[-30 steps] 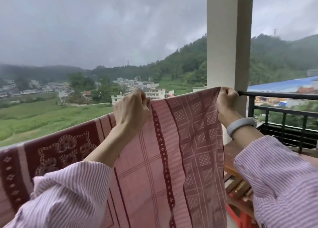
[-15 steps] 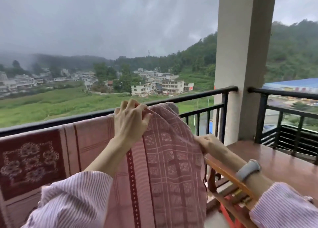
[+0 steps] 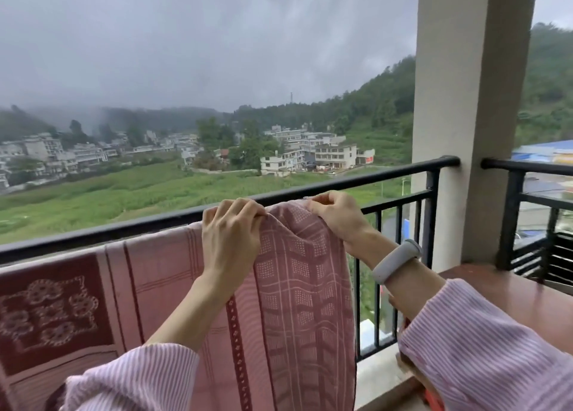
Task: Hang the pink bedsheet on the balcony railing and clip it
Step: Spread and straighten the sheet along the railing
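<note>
**Both hands grip sheet at the rail**

Your left hand (image 3: 231, 233) and right hand (image 3: 336, 216) each pinch the top edge of the pink woven bedsheet with maroon patterning (image 3: 291, 286), bunched against the black metal balcony railing (image 3: 356, 179), beside the beige concrete pillar (image 3: 468, 115).

Both arms wear long sleeves of a soft pink cloth with fine white stripes that run along the arm, and the cloth looks a little ribbed. The left sleeve (image 3: 136, 376) ends loose and wide below the forearm, and the right sleeve (image 3: 483, 345) has the same wide cuff, so both forearms are bare from the cuff to the hand. On the right wrist sits a smooth wristband (image 3: 397, 260) of pale grey-white colour, with a rounded oval body and no marking that can be read; the left hand (image 3: 231, 235) and the right hand (image 3: 336, 215) carry no ring or glove.
</note>
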### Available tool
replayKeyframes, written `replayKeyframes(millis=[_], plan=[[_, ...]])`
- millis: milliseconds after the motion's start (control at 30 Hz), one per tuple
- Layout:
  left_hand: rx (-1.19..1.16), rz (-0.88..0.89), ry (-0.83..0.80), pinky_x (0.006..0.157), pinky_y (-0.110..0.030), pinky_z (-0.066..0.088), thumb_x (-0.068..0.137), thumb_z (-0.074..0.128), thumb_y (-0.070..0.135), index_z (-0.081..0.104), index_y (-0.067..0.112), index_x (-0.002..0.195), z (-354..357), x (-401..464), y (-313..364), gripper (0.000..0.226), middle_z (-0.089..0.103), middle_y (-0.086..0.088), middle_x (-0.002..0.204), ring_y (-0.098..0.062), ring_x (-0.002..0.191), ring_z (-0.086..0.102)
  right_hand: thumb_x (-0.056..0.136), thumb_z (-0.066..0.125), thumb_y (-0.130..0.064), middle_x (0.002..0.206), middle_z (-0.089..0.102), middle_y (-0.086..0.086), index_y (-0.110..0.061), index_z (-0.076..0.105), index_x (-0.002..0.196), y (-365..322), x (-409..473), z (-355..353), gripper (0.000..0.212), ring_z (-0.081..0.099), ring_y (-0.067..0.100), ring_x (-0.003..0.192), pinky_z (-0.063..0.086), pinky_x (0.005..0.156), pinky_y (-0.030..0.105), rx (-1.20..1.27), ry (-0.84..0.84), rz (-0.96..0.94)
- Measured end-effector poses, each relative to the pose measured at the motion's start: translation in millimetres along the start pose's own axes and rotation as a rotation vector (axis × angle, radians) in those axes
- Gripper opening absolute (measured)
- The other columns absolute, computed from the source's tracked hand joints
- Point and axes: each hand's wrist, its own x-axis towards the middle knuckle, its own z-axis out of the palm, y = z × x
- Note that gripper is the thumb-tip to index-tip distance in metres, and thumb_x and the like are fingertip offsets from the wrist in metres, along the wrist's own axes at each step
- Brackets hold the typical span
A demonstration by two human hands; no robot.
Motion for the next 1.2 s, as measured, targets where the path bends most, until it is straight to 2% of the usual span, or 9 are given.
replayKeyframes(millis=[100, 200, 367, 600, 800, 933, 1033, 1100, 1200], plan=[[-0.025, -0.016, 0.051, 0.080, -0.036, 0.037, 0.082, 0.063, 0.010, 0.067, 0.013, 0.085, 5, 10, 0, 0.006, 0.070, -0.001, 0.087, -0.024, 0.084, 0.061, 0.085, 0.060, -0.007, 0.084, 0.060, 0.001, -0.013, 0.059, 0.088, -6, 10, -4, 0.008, 0.060, 0.018, 0.082, 0.053, 0.074, 0.023, -0.011, 0.059, -0.204], [-0.069, -0.007, 0.092, 0.077, -0.033, 0.036, 0.082, 0.063, 0.008, 0.067, 0.012, 0.084, 9, 24, 9, 0.006, 0.070, -0.002, 0.084, -0.024, 0.079, 0.062, 0.086, 0.056, -0.001, 0.078, 0.059, -0.007, -0.012, 0.060, 0.087, -13, 21, -16, 0.012, 0.060, 0.000, 0.068, 0.047, 0.059, 0.007, -0.090, 0.209, -0.396], [-0.132, 0.032, 0.196, 0.075, -0.029, 0.035, 0.082, 0.063, 0.010, 0.067, 0.012, 0.083, 10, 37, 32, 0.004, 0.071, -0.001, 0.084, -0.023, 0.072, 0.064, 0.088, 0.053, -0.004, 0.073, 0.061, -0.005, -0.011, 0.065, 0.097, -12, 31, -47, 0.016, 0.050, 0.000, 0.047, 0.038, 0.043, 0.008, -0.158, 0.362, -0.521], [-0.109, 0.210, 0.183, 0.070, -0.026, 0.039, 0.084, 0.057, 0.014, 0.062, 0.014, 0.078, 13, 8, 67, 0.008, 0.067, 0.003, 0.079, -0.012, 0.076, 0.057, 0.090, 0.048, -0.005, 0.066, 0.054, -0.015, -0.030, 0.061, 0.092, 11, 3, -88, 0.028, 0.036, 0.002, 0.040, 0.029, 0.037, 0.012, 0.134, 0.447, -0.546], [0.051, 0.190, -0.246, 0.053, -0.031, 0.053, 0.075, 0.066, 0.017, 0.065, 0.015, 0.078, 22, -63, 65, 0.004, 0.066, 0.004, 0.074, -0.016, 0.070, 0.061, 0.088, 0.044, 0.004, 0.087, 0.049, -0.001, -0.009, 0.059, 0.104, 116, -38, -78, 0.025, 0.040, 0.005, 0.061, 0.038, 0.053, 0.013, -0.150, 0.330, -0.290], [0.162, 0.117, -0.050, 0.074, -0.033, 0.045, 0.075, 0.066, 0.009, 0.066, 0.012, 0.084, 7, -70, 49, 0.009, 0.067, -0.002, 0.086, -0.021, 0.083, 0.059, 0.092, 0.046, -0.011, 0.101, 0.054, 0.009, -0.004, 0.055, 0.108, 118, -31, -73, 0.019, 0.049, 0.006, 0.075, 0.042, 0.059, 0.005, -0.199, 0.150, -0.225], [0.298, 0.012, -0.007, 0.092, -0.039, 0.032, 0.081, 0.063, 0.012, 0.062, 0.009, 0.105, -4, -53, 30, 0.025, 0.061, -0.009, 0.111, -0.029, 0.106, 0.051, 0.095, 0.041, -0.027, 0.110, 0.056, 0.007, -0.008, 0.052, 0.117, 89, -10, -60, 0.031, 0.055, 0.015, 0.091, 0.046, 0.071, 0.014, -0.139, -0.001, -0.210], [0.348, -0.072, -0.069, 0.099, -0.044, 0.025, 0.085, 0.058, 0.018, 0.055, 0.010, 0.120, -9, -40, 18, 0.036, 0.054, -0.011, 0.124, -0.030, 0.117, 0.044, 0.095, 0.039, -0.037, 0.092, 0.061, 0.006, -0.011, 0.057, 0.101, 70, 3, -48, 0.032, 0.057, 0.020, 0.082, 0.048, 0.071, 0.032, -0.090, -0.054, -0.142], [0.348, -0.145, -0.092, 0.101, -0.046, 0.022, 0.089, 0.055, 0.024, 0.050, 0.014, 0.126, -10, -25, 4, 0.039, 0.055, -0.007, 0.127, -0.027, 0.117, 0.044, 0.090, 0.044, -0.048, 0.055, 0.045, 0.002, -0.016, 0.043, 0.055, 56, 14, -37, 0.047, 0.044, 0.019, 0.052, 0.035, 0.052, 0.032, -0.120, -0.050, -0.036]])
